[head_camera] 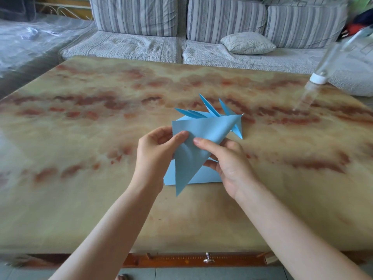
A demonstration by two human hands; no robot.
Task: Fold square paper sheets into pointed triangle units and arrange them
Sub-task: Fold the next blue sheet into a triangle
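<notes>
There are 2 hands, the left hand [153, 156] and the right hand [226, 164], 1 folded blue triangle [193, 138], 5 blue pointed tips [209, 107], 1 flat blue sheet [203, 175], 1 table [101, 118], 1 bottle [319, 77], 3 striped back cushions [226, 17] and 1 loose pillow [247, 43].

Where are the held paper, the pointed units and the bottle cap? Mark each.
held paper [207, 128], head view, middle of its face.
pointed units [209, 106], head view, one unit's blade.
bottle cap [319, 78], head view, white side.

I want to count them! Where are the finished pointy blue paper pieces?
In the head view, the pointy blue paper pieces lie near the middle of the marbled table, just beyond the held blue paper sheet.
</notes>
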